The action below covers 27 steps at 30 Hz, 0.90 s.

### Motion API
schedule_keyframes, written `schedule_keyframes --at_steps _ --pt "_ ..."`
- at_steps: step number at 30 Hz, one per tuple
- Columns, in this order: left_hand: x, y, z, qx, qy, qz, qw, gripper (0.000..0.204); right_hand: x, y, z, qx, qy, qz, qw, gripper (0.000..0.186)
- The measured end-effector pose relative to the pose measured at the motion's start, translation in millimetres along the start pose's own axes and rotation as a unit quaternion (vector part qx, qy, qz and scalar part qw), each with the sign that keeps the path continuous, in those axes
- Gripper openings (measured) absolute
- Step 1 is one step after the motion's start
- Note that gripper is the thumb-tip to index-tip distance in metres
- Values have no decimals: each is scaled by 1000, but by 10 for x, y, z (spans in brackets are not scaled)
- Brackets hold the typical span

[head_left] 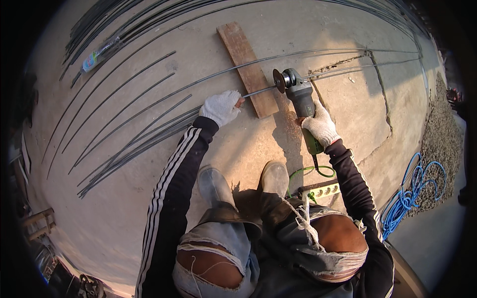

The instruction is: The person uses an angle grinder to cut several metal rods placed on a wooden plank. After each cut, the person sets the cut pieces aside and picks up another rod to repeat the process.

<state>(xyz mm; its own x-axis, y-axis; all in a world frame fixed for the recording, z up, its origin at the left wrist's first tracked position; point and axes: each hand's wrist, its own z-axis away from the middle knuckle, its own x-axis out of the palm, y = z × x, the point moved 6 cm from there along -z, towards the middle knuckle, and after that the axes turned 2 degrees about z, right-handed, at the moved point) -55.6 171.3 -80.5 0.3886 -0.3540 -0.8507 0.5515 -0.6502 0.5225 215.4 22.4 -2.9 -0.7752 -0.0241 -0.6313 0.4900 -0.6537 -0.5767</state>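
My left hand (220, 109), in a white knit glove, is closed on a thin steel rod (259, 91) lying across a wooden plank (233, 45). My right hand (319, 124), also gloved, grips the body of an angle grinder (301, 99) with a green rear part. Its cutting disc (279, 82) is at the rod, just right of the plank; whether they touch is hard to tell. Faint orange flecks show below the disc. A green cord runs down from the grinder to near my boots.
Several long rods (129, 89) lie left and across the top, with a plastic bottle (97, 55) among them. A white power strip (325, 190) is beside my right boot (273, 176). Coiled blue hose or cable (405, 193) and gravel (432, 139) lie right. The concrete floor (362, 114) is cracked.
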Motion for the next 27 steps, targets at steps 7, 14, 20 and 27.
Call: schedule_keyframes --at_steps 7,14,20,27 --pt "-1 0 0 6 9 15 1000 31 -16 -3 66 6 -7 -6 1000 45" --pt "8 -12 5 12 2 30 999 30 12 17 18 12 0 -3 1000 43" --pt "-12 2 12 6 5 27 1000 28 31 87 -66 10 -7 -8 1000 44" --pt "-10 -3 7 18 30 28 999 28 -2 14 40 -22 4 10 1000 43"
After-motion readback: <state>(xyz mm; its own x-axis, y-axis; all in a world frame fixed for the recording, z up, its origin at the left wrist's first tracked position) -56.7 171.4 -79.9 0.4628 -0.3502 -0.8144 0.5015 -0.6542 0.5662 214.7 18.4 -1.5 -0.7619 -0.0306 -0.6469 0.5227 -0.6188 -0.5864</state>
